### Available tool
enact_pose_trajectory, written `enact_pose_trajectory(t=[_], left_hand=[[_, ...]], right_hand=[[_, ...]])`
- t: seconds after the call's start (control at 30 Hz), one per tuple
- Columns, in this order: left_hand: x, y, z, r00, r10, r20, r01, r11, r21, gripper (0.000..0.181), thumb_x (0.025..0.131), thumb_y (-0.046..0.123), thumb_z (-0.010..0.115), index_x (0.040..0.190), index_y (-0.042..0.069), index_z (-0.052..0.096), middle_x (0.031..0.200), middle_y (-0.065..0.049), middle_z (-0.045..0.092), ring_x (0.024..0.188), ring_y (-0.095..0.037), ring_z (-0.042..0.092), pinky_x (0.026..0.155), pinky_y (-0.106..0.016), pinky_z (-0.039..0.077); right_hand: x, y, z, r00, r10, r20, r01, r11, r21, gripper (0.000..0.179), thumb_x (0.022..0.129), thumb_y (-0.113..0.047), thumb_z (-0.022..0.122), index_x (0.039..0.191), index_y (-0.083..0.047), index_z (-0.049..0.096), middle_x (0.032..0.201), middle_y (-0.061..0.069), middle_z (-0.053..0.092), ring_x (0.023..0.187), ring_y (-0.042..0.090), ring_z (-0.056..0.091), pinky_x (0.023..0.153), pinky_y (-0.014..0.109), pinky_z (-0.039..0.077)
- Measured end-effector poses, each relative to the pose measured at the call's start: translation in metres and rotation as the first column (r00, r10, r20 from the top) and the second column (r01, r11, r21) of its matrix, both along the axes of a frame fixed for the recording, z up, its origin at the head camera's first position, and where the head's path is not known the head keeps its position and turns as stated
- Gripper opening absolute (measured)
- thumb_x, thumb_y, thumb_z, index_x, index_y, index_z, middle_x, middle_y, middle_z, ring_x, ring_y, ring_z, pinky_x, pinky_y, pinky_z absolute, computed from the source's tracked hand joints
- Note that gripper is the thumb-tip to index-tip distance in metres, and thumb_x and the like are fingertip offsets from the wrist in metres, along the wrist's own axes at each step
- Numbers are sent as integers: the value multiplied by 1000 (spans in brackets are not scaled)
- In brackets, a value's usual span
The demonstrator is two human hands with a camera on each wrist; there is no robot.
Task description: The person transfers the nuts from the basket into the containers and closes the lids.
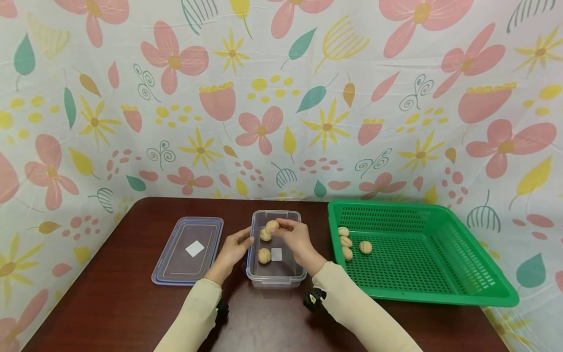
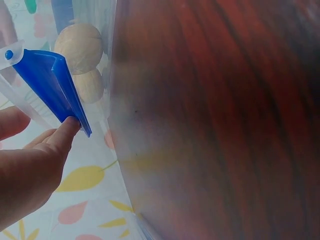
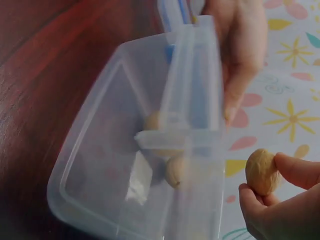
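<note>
My right hand (image 1: 299,240) pinches a walnut (image 3: 263,171) between thumb and fingers, over the far part of a clear plastic box (image 1: 276,280). Inside the box lie a walnut (image 1: 264,255) near the middle and another walnut (image 1: 265,235) partly hidden below the held one. A small white square (image 1: 276,254) shows on the box's bottom. At the box's left side, my left hand (image 1: 233,250) touches the blue latch flap (image 2: 47,80) with extended fingers. Through the clear wall, walnuts (image 2: 80,47) show in the left wrist view.
To the left, a clear lid (image 1: 186,252) with a blue rim and a white square lies flat on the dark wooden table (image 1: 110,288). A green perforated basket (image 1: 422,296) stands at the right, with several walnuts (image 1: 365,247) near its left wall. Behind hangs a flowered cloth (image 1: 272,161).
</note>
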State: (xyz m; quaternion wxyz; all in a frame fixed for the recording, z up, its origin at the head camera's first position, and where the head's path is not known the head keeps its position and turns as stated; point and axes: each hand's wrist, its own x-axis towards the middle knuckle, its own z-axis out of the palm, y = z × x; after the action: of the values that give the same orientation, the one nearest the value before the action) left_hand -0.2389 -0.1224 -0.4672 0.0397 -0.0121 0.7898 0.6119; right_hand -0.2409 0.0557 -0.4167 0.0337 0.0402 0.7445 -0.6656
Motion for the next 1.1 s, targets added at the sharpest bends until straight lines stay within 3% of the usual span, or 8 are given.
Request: enact_pose_trajectory(t=[0.33, 0.6, 1.1], left_hand=[[-1, 0, -2, 1000, -6, -8, 6, 1000, -6, 43, 99, 11, 54, 141, 3, 48, 137, -20, 52, 126, -35, 49, 104, -50, 39], [0, 0, -1, 1000, -7, -11, 7, 1000, -10, 43, 99, 11, 53, 141, 3, 48, 137, -22, 52, 127, -36, 48, 104, -50, 40], [0, -1, -1, 1000, -3, -8, 3, 1000, 14, 44, 98, 11, 55, 141, 4, 48, 135, -21, 53, 124, -35, 51, 102, -49, 42]], right_hand=[[4, -9, -21, 998, -55, -22, 54, 998, -23, 35, 87, 3, 67, 120, 11, 61, 116, 25, 63, 106, 34, 62, 89, 39, 53], [0, -5, -36, 995, -83, -60, 84, 996, 21, 29, 86, 9, 62, 116, 14, 62, 114, 27, 64, 104, 34, 64, 84, 33, 54], [3, -6, -23, 997, -26, -68, 27, 1000, 10, 31, 91, -3, 64, 120, 6, 63, 115, 21, 65, 108, 32, 61, 90, 39, 52]])
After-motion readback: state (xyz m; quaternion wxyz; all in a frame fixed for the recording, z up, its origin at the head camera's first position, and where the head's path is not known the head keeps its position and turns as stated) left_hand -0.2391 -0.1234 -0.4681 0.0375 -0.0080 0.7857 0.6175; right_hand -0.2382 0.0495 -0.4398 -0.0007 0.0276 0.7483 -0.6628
